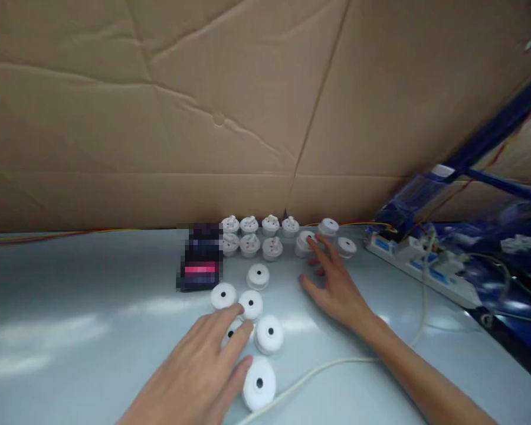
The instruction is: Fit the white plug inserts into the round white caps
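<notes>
Fingers of left hand: lay released over white disc.
Fingers of right hand: released, tips touched far disc.

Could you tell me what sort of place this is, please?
Probably a factory assembly bench: many identical round white plastic parts with black centre holes, a brown cardboard backdrop, and a white power strip with wires.

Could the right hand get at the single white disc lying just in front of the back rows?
Probably yes: the disc lies uncovered on the table, beside the right hand, with nothing between them.
</notes>
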The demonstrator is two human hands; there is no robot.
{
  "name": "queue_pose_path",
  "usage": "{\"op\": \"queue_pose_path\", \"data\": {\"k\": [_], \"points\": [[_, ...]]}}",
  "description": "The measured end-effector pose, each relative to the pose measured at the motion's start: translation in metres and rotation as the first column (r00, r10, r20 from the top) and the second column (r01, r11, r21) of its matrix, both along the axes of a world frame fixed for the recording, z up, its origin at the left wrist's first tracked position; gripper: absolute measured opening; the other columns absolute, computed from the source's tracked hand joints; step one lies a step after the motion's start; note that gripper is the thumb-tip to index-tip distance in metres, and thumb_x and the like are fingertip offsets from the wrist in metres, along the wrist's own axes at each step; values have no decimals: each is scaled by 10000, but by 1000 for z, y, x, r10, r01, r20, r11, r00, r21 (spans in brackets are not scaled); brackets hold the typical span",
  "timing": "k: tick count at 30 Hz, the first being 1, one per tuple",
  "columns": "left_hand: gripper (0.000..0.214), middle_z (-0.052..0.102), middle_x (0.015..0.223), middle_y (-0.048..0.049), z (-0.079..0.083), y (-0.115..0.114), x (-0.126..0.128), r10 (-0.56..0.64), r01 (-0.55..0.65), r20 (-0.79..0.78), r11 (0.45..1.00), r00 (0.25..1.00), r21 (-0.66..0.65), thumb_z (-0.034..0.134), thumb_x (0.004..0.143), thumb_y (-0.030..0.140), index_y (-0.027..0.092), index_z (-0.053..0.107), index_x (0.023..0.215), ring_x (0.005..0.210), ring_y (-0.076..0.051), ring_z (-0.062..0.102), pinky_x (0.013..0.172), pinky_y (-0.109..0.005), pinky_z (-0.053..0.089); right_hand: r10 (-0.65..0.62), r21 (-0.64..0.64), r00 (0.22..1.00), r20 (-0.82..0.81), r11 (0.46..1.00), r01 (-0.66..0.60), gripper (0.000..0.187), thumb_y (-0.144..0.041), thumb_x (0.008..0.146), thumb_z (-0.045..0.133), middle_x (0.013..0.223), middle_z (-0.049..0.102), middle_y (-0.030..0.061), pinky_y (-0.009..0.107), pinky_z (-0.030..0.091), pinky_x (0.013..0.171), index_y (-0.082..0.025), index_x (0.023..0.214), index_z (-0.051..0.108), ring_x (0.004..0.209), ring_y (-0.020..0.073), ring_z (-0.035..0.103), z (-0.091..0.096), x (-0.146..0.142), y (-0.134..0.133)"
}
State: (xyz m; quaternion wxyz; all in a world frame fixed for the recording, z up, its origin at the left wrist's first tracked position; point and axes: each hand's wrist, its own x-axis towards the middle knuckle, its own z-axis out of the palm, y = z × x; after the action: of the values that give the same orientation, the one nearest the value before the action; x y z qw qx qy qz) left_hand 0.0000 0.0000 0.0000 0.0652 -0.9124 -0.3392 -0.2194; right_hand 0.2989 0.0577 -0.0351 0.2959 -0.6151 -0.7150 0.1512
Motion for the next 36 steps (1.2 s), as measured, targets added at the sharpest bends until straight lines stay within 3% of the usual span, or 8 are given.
{"op": "queue_pose_path", "data": {"k": [7,12,17,22,26,32,36], "points": [[281,759,1009,-64,12,2,6,-72,68,75,996,995,57,395,1045,200,192,674,1016,922,-226,718,792,-353,581,-55,34,998,-3,998,55,896,-318,907,596,1717,121,143,513,567,965,-344,1652,98,1068,269,682,-12,4,3],[297,746,998,-56,4,6,5,-99,98,149,995,984,14,379,1058,231,201,666,988,870,-214,699,778,-354,567,-74,80,997,4,994,73,892,-323,940,561,1723,82,180,514,533,1013,-301,1659,33,1008,239,665,-21,5,12],[212,720,995,-69,-3,5,5,-102,113,207,993,973,-41,442,1027,215,189,648,984,907,-231,690,781,-363,559,-82,111,996,37,991,77,859,-345,953,542,1706,99,238,524,510,1036,-219,1660,70,940,223,664,-27,5,17],[183,653,814,-49,5,-10,12,-152,149,306,988,940,33,486,983,140,178,603,848,763,-208,641,700,-347,507,-64,135,994,86,989,52,844,-349,972,509,1714,79,222,475,521,1022,-230,1663,39,938,218,669,-30,5,20],[108,627,779,-40,13,-28,15,-224,219,333,974,916,54,538,924,100,158,610,867,721,-195,605,726,-356,492,-103,150,985,140,985,82,865,-360,954,511,1713,39,236,487,519,1022,-175,1662,49,938,235,676,-30,2,20],[182,519,649,1,24,-46,18,-337,299,382,941,860,156,564,848,58,181,539,717,592,-159,490,628,-311,401,-166,106,967,191,983,148,857,-349,945,468,1707,44,255,500,506,1036,-123,1657,47,966,260,701,-24,-6,25],[185,489,608,10,26,-51,21,-337,271,417,939,844,211,580,824,62,185,541,691,560,-148,453,594,-304,361,-177,38,946,270,984,174,841,-291,916,444,1692,60,297,490,495,1064,-32,1636,94,1064,294,703,-15,-6,39]]}}
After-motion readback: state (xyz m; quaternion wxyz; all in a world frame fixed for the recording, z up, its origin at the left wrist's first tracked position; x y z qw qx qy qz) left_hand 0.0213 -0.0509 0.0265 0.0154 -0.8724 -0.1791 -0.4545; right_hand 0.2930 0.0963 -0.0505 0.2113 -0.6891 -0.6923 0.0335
